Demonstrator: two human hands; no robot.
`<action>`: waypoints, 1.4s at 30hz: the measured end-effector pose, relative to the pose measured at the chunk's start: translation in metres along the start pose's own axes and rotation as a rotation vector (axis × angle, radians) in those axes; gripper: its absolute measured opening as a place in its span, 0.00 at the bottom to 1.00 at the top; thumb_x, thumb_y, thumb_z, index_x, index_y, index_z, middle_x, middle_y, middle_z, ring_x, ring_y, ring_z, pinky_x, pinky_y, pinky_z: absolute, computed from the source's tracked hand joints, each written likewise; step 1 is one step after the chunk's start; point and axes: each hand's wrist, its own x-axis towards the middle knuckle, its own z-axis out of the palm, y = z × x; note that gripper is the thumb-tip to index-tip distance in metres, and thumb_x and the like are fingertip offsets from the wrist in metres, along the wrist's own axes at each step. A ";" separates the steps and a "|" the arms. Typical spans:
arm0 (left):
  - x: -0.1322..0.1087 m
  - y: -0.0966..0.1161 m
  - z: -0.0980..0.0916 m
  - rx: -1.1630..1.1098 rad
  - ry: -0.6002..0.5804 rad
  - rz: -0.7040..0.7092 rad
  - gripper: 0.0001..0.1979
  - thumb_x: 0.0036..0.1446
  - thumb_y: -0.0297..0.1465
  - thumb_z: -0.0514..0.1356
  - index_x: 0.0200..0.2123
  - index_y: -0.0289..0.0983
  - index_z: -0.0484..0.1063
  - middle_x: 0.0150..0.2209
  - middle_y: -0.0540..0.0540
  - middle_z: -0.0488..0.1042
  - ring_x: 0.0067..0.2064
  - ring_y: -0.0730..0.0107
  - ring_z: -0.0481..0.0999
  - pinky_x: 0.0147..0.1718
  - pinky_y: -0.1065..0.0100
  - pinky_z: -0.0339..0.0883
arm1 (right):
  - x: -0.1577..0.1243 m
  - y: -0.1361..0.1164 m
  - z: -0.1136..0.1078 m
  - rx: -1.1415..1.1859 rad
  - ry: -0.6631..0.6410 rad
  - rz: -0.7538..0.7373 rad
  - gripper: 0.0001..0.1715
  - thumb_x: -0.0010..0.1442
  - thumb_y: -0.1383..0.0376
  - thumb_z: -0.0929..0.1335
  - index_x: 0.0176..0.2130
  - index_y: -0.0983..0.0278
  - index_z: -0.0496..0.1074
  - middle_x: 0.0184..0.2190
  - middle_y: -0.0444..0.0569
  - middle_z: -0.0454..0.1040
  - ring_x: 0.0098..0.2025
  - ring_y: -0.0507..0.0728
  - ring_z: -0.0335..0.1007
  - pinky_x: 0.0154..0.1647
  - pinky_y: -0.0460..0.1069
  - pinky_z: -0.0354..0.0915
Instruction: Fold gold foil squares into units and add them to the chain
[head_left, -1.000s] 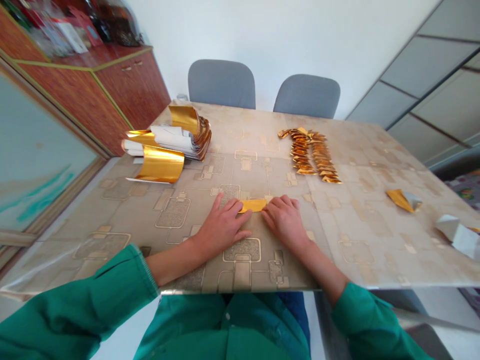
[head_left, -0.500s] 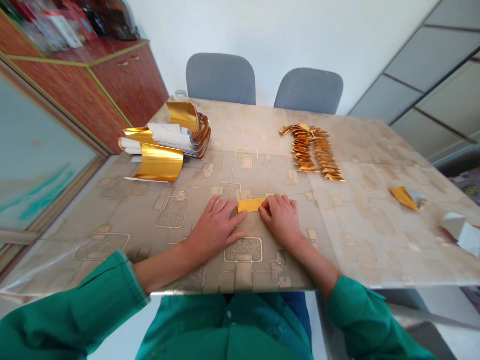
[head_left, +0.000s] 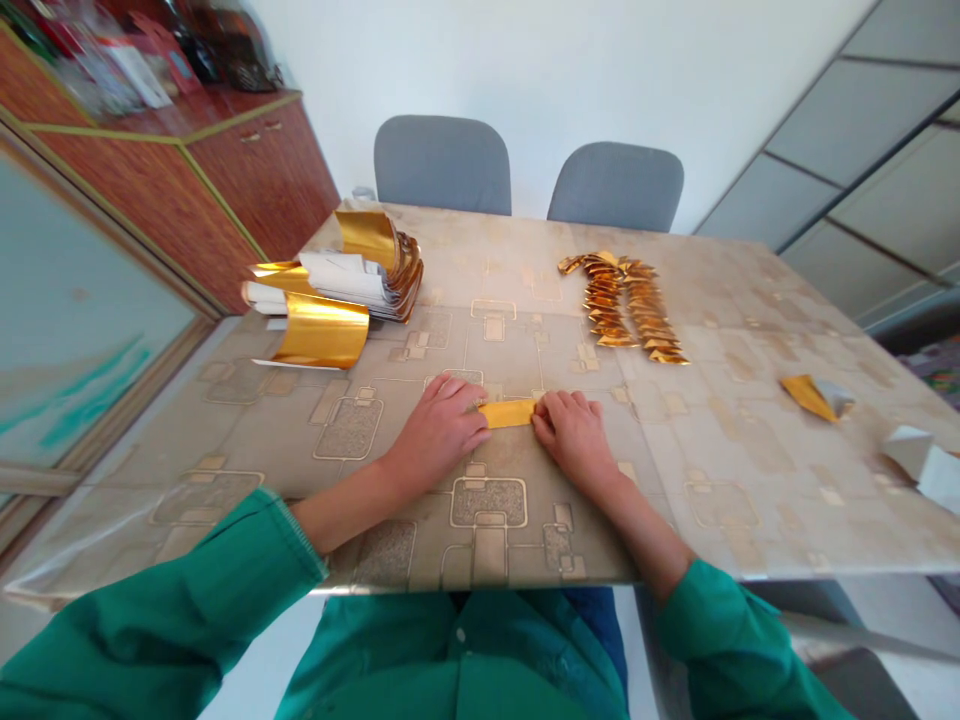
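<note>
A narrow folded strip of gold paper (head_left: 508,413) lies on the table between my two hands. My left hand (head_left: 442,425) pinches its left end, thumb and fingers drawn together. At the strip's right end, my right hand (head_left: 574,430) grips with curled fingers. The fingertips cover both ends of the paper. Farther off to the left sits a stack of gold and white paper sheets (head_left: 352,275), some curling up. Two rows of folded gold paper pieces (head_left: 626,305) stand toward the back right.
The table (head_left: 495,545) has a patterned cover. Toward its right side lie a gold-and-white paper piece (head_left: 817,397) and a folded white paper (head_left: 926,465). Two grey chairs (head_left: 442,165) stand behind the table, with a wooden cabinet (head_left: 259,185) at the back left.
Both hands and the gold strip have shifted slightly right. My left hand's thumb, spread before, is now closed against its fingers at the strip's end.
</note>
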 end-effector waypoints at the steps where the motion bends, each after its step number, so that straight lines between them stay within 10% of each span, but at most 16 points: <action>1: 0.004 -0.001 0.001 -0.004 0.005 0.006 0.07 0.62 0.32 0.63 0.33 0.38 0.79 0.49 0.44 0.74 0.52 0.57 0.69 0.59 0.47 0.58 | 0.000 0.002 0.000 0.023 -0.007 -0.010 0.05 0.64 0.66 0.65 0.35 0.62 0.70 0.36 0.49 0.76 0.40 0.59 0.66 0.37 0.51 0.49; 8: 0.010 -0.008 0.015 -0.157 0.102 -0.004 0.06 0.61 0.31 0.64 0.32 0.36 0.76 0.46 0.43 0.76 0.48 0.57 0.70 0.51 0.54 0.65 | 0.009 0.021 -0.006 0.321 0.054 -0.112 0.07 0.59 0.71 0.66 0.36 0.60 0.72 0.33 0.47 0.75 0.39 0.57 0.68 0.39 0.51 0.57; 15: 0.009 -0.009 0.019 -0.202 0.156 -0.052 0.19 0.59 0.31 0.66 0.53 0.36 0.70 0.51 0.41 0.74 0.51 0.55 0.70 0.52 0.54 0.66 | 0.014 0.014 -0.003 0.344 0.122 -0.249 0.16 0.61 0.63 0.70 0.49 0.58 0.70 0.47 0.51 0.72 0.49 0.63 0.66 0.49 0.58 0.62; 23: 0.013 -0.014 0.025 -0.198 0.216 -0.053 0.08 0.61 0.27 0.62 0.45 0.36 0.72 0.39 0.46 0.78 0.42 0.61 0.73 0.46 0.58 0.67 | 0.022 0.018 -0.002 0.340 0.207 -0.265 0.26 0.61 0.67 0.69 0.58 0.57 0.65 0.53 0.54 0.68 0.54 0.64 0.63 0.52 0.59 0.62; 30: 0.008 -0.012 0.028 -0.255 0.190 0.017 0.06 0.63 0.23 0.57 0.38 0.38 0.72 0.41 0.49 0.78 0.44 0.66 0.76 0.57 0.55 0.60 | 0.012 0.016 -0.001 0.282 0.105 -0.401 0.05 0.63 0.64 0.70 0.42 0.58 0.74 0.45 0.47 0.75 0.47 0.59 0.66 0.46 0.54 0.55; 42: 0.008 -0.010 0.023 -0.078 0.115 0.014 0.09 0.63 0.37 0.62 0.39 0.38 0.75 0.39 0.46 0.76 0.43 0.60 0.70 0.50 0.56 0.62 | 0.011 0.027 -0.004 0.373 0.007 -0.360 0.05 0.65 0.62 0.69 0.40 0.58 0.76 0.41 0.47 0.76 0.44 0.58 0.67 0.46 0.54 0.54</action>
